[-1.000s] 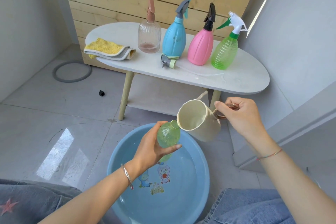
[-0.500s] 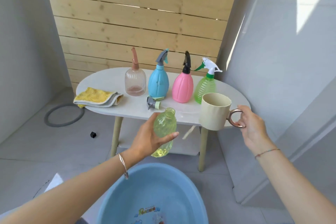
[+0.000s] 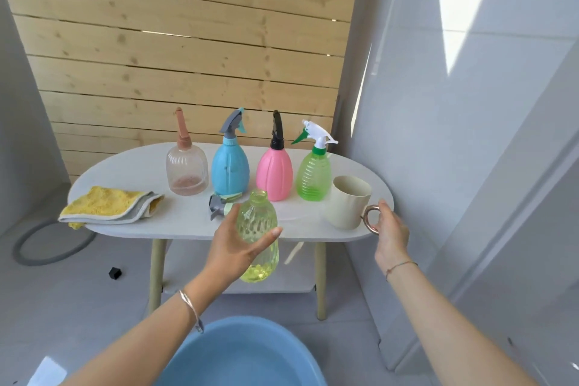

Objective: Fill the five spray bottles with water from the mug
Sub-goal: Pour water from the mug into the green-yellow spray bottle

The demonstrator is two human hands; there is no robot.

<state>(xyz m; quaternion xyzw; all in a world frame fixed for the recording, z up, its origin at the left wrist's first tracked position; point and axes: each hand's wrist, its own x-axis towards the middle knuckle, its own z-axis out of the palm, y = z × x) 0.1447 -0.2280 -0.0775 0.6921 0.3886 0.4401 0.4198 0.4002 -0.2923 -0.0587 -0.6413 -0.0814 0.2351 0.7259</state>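
My left hand (image 3: 233, 249) grips an uncapped yellow-green bottle (image 3: 258, 222) upright in front of the table's front edge; a little water shows in its bottom. Its grey spray head (image 3: 219, 204) lies on the white oval table (image 3: 125, 166) just behind. My right hand (image 3: 391, 235) holds the copper handle of the cream mug (image 3: 346, 204), which stands at the table's right end. Behind stand a clear pinkish bottle (image 3: 187, 172), a blue bottle (image 3: 230, 169), a pink bottle (image 3: 274, 174) and a green bottle (image 3: 314, 174), all capped.
A yellow cloth (image 3: 106, 205) lies folded on the table's left end. A blue basin (image 3: 244, 354) sits on the floor below my arms. A grey ring (image 3: 31, 257) and a small black piece (image 3: 115, 273) lie on the floor at left. A grey wall stands close on the right.
The mug stopped tipping over the bottle above the basin; my right hand carried it up to the table's right end. My left hand raised the bottle to table height.
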